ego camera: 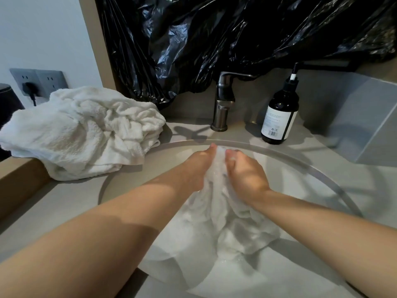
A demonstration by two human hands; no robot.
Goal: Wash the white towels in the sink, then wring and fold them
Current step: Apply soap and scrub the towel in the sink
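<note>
Head view: spare towel pile sits on bench, left of sink. Left hand and right hand both clutch the sudsy wet towel in the basin. Step looks like scrubbing. Next probably rinse, then a firm two-handed wring.

Faucet beside dark pump bottle
</note>
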